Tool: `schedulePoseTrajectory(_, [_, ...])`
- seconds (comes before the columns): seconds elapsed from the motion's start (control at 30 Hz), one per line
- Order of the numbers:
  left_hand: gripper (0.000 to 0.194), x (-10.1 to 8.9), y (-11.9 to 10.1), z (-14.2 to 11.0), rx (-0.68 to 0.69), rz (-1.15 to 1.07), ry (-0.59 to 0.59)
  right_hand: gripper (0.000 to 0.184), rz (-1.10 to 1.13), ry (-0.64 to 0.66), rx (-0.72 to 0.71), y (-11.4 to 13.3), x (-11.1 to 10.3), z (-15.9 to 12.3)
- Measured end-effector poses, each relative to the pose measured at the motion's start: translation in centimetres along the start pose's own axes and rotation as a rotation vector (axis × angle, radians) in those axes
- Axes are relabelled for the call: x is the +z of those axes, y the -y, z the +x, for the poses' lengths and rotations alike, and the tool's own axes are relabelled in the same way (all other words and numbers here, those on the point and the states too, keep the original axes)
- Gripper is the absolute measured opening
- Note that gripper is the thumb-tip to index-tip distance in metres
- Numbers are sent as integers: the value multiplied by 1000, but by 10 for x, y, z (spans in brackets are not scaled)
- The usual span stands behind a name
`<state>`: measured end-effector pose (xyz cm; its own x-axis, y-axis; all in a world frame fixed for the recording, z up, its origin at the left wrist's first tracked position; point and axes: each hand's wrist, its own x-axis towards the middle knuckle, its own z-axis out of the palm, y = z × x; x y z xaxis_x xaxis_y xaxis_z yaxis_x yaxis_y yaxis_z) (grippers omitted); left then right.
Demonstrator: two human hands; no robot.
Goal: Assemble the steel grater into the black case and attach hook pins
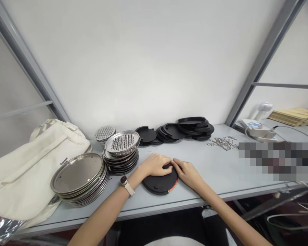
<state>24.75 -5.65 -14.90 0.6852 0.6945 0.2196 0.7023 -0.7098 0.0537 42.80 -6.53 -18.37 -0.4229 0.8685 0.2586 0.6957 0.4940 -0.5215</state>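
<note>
A black round disc [159,182] with a thin red and yellow edge showing at its right lies flat on the grey table [215,171] in front of me. My left hand [156,164], with a watch on its wrist, rests on the disc's far edge with fingers curled down onto it. My right hand [187,171] presses on the disc's right rim, fingertips bent and touching it close to the left hand's fingers.
A stack of steel lids [79,177] and a stack of perforated steel plates [122,150] stand to the left. Black discs [179,130] are heaped at the back, metal clips [223,142] to the right. A white cloth bag [28,164] lies at far left.
</note>
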Motion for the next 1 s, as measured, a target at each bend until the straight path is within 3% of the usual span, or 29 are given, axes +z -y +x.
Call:
schedulePoseTrajectory(0.43, [23,-2,-1,0,-43,-18,27,23,-96,-25,-24,2,1,-3])
schedulePoseTrajectory(1.0, [25,0,-1,1,-68,-32,51,21,-41,-59,-12,4,1,-5])
